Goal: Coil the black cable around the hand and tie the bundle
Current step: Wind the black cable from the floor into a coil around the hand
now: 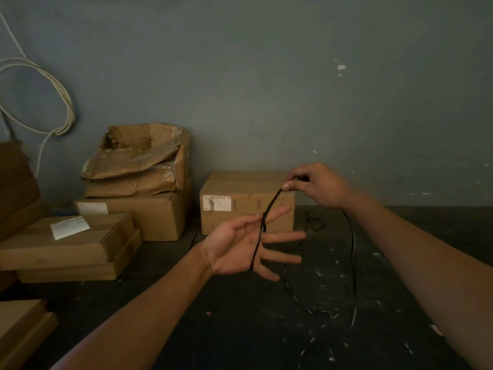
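My left hand (pixel 240 247) is held palm up in the middle of the view, fingers spread and pointing right. A thin black cable (pixel 272 204) lies across its palm and rises taut to my right hand (pixel 317 186), which pinches it between thumb and forefinger up and to the right. From the right hand the cable drops in a long loose loop (pixel 353 252) down to the dark floor. A further tangle of the cable (pixel 314 220) lies on the floor behind the hands.
A closed cardboard box (pixel 248 201) with a label stands against the grey wall behind my hands. More cardboard boxes (pixel 138 182) are stacked at the left, one torn open. A coiled white cable (pixel 53 100) hangs on the wall at top left. The floor (pixel 240 329) is dark and speckled.
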